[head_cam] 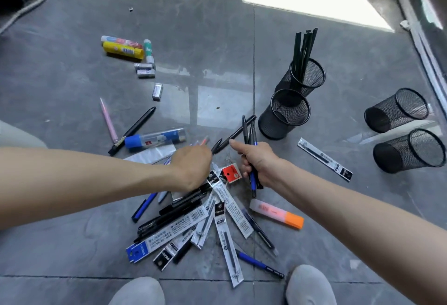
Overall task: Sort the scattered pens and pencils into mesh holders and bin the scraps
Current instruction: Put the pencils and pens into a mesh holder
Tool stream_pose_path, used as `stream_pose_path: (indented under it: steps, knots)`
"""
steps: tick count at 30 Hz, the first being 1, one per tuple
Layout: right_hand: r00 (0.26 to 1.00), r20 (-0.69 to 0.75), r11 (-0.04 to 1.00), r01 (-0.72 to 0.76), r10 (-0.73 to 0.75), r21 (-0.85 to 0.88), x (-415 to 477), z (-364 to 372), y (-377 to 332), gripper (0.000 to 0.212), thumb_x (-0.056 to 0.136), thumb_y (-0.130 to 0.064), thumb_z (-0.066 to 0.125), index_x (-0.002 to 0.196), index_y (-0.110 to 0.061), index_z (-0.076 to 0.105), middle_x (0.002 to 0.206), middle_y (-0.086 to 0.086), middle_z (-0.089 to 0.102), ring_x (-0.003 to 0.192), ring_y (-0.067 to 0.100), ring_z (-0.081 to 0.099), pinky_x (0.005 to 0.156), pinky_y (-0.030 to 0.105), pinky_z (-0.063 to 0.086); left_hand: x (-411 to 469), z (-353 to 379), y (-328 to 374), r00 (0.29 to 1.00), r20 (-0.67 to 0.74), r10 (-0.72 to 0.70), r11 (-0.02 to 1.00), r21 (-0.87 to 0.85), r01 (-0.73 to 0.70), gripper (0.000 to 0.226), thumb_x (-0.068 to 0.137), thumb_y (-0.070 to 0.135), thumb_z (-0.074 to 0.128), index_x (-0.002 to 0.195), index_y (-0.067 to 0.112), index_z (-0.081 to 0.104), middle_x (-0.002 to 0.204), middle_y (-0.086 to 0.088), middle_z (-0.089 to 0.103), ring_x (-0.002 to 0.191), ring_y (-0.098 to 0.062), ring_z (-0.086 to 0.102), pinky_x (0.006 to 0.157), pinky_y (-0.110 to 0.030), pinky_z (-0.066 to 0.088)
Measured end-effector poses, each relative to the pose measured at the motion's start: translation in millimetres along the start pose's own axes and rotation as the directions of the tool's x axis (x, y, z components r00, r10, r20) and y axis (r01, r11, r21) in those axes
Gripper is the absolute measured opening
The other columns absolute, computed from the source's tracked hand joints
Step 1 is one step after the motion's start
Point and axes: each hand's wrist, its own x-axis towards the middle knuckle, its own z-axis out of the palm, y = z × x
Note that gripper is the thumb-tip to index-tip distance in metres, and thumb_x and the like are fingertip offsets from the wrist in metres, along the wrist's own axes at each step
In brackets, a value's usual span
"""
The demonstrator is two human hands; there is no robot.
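Note:
A heap of pens and packaged refills [217, 217] lies on the grey tiled floor in front of me. My right hand [260, 163] grips a bundle of black and blue pens [250, 132] upright, forefinger stretched out. My left hand [193, 164] holds a black pen [233, 135] that points up and right toward the bundle. Two upright mesh holders stand just beyond: the near one [285, 113] looks empty, the far one [306, 77] holds several dark pencils [303, 48]. Two more mesh holders [396, 111] [408, 151] lie tipped at the right.
Glue sticks [123, 48], erasers [145, 69] and a correction bottle [148, 50] lie at the upper left. A pink pencil [108, 120], a black pen [133, 130] and a blue-capped tube [154, 137] lie left. An orange highlighter [278, 214] and one packaged refill [325, 159] lie right. My shoes [309, 285] stand at the bottom.

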Motion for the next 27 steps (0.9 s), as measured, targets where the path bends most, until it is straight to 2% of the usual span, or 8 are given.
stream_pose_path:
  steps: [3, 6, 10, 13, 16, 18, 23, 27]
  knots:
    - [1.000, 0.022, 0.999, 0.005, -0.005, -0.042, 0, -1, 2, 0.030, 0.084, -0.025, 0.071, 0.075, -0.007, 0.049, 0.037, 0.000, 0.033, 0.030, 0.010, 0.028, 0.037, 0.018, 0.029, 0, -8, 0, 1.000, -0.001, -0.008, 0.989, -0.145, 0.007, 0.033, 0.088, 0.024, 0.050, 0.113, 0.003, 0.057, 0.127, -0.015, 0.058, 0.103, -0.034, 0.061, 0.075, -0.037, 0.047]
    - [1.000, 0.003, 1.000, -0.015, 0.015, -0.016, 3, 3, 2, 0.029, 0.084, -0.024, 0.071, 0.074, -0.008, 0.049, 0.040, 0.001, 0.034, 0.031, 0.011, 0.030, 0.036, 0.019, 0.030, -5, -16, -5, 0.990, -0.087, -0.110, 0.935, -0.348, 0.073, 0.022, 0.090, 0.027, 0.044, 0.099, 0.008, 0.048, 0.083, -0.008, 0.060, 0.073, -0.028, 0.056, 0.061, -0.033, 0.037]
    - [0.998, 0.025, 0.997, -0.053, 0.052, 0.050, 12, 19, -5, 0.026, 0.088, -0.023, 0.066, 0.071, -0.011, 0.050, 0.037, -0.003, 0.036, 0.030, 0.009, 0.032, 0.036, 0.019, 0.032, -7, -23, -37, 0.954, -0.191, -0.231, 0.865, -0.489, 0.111, 0.007, 0.094, 0.009, 0.034, 0.098, 0.009, 0.029, 0.063, -0.004, 0.041, 0.061, -0.030, 0.042, 0.058, -0.038, 0.029]
    - [0.996, 0.073, 0.995, -0.051, 0.045, 0.088, 17, 38, -14, 0.022, 0.089, -0.024, 0.064, 0.077, -0.010, 0.052, 0.037, -0.003, 0.037, 0.029, 0.009, 0.033, 0.037, 0.018, 0.032, -4, -24, -79, 0.892, -0.233, -0.386, 0.851, -0.462, 0.248, 0.012, 0.091, 0.005, 0.034, 0.102, 0.007, 0.036, 0.092, -0.017, 0.051, 0.083, -0.039, 0.051, 0.065, -0.041, 0.036]
    - [0.993, 0.114, 0.996, -0.025, 0.015, 0.090, 17, 57, -23, 0.024, 0.089, -0.025, 0.064, 0.076, -0.010, 0.052, 0.039, -0.003, 0.038, 0.029, 0.008, 0.033, 0.036, 0.016, 0.032, 1, -20, -123, 0.815, -0.116, -0.568, 0.764, -0.444, 0.469, 0.018, 0.092, 0.011, 0.039, 0.108, 0.006, 0.045, 0.122, -0.019, 0.043, 0.099, -0.042, 0.051, 0.075, -0.041, 0.038]
    - [0.990, 0.141, 0.997, -0.017, 0.007, 0.074, 17, 67, -26, 0.025, 0.089, -0.028, 0.064, 0.075, -0.010, 0.053, 0.038, -0.004, 0.038, 0.029, 0.007, 0.033, 0.036, 0.016, 0.032, 3, -17, -145, 0.802, -0.035, -0.596, 0.734, -0.430, 0.526, 0.018, 0.092, 0.021, 0.049, 0.104, 0.007, 0.048, 0.131, -0.021, 0.041, 0.102, -0.043, 0.052, 0.081, -0.042, 0.041]
    - [0.984, 0.180, 0.998, -0.019, 0.009, 0.055, 19, 78, -19, 0.025, 0.089, -0.029, 0.064, 0.076, -0.010, 0.053, 0.039, -0.004, 0.038, 0.029, 0.007, 0.033, 0.035, 0.017, 0.033, 8, -17, -157, 0.880, 0.066, -0.470, 0.789, -0.416, 0.453, 0.032, 0.089, 0.028, 0.060, 0.070, 0.007, 0.046, 0.097, -0.021, 0.059, 0.093, -0.038, 0.057, 0.070, -0.033, 0.041]
    - [0.985, 0.169, 0.994, -0.033, 0.015, 0.100, 20, 72, -14, 0.025, 0.089, -0.027, 0.064, 0.076, -0.010, 0.052, 0.039, -0.003, 0.039, 0.030, 0.008, 0.033, 0.036, 0.018, 0.033, 9, -27, -148, 0.881, 0.074, -0.466, 0.789, -0.416, 0.452, 0.027, 0.085, 0.022, 0.058, 0.069, 0.006, 0.044, 0.097, -0.024, 0.058, 0.090, -0.038, 0.055, 0.069, -0.035, 0.041]
